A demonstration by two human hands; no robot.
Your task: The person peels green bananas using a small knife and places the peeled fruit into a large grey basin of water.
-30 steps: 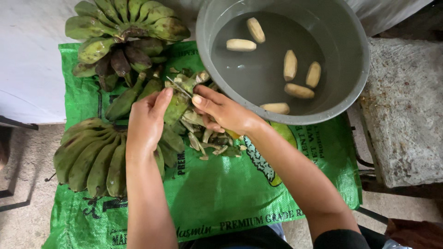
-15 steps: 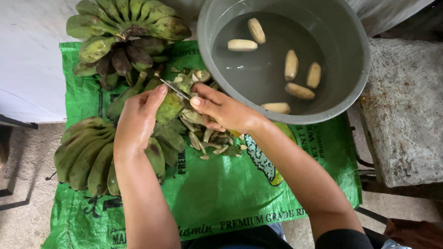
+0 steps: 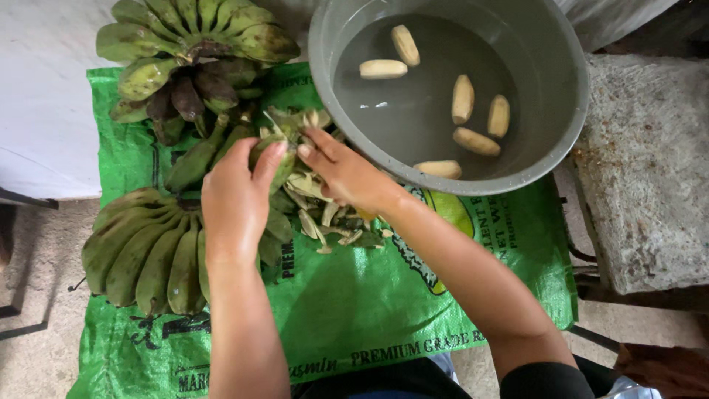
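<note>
The left hand (image 3: 235,198) is closing around a single unripe green banana (image 3: 272,159), thumb and fingers wrapped over its upper end, while it is lying against the heap of pale green peel strips (image 3: 325,210) in the middle of the green woven plastic sack (image 3: 354,295). The right hand (image 3: 347,177) is pressing its fingertips to the same banana from the right, curled as if gripping something; whether a knife is in it I cannot tell, since no blade is showing clearly here.

The likeliest trouble, to my eye, is a nick to the left thumb: both hands are crowding the same small fruit, and the skin looks tough, so a hard push could slip off it. Sap could also be making the grip slick.

Just beyond the hands, the large grey plastic basin of water (image 3: 569,103) is holding six peeled pale bananas (image 3: 463,98), its near rim overhanging the working spot and cramping the right wrist. A dark-tipped green bunch (image 3: 188,44) is sitting at the far left, and another green hand of bananas (image 3: 144,251) is lying at the near left, touching the left forearm. A rough grey stone slab (image 3: 642,170) is standing at the right.
</note>
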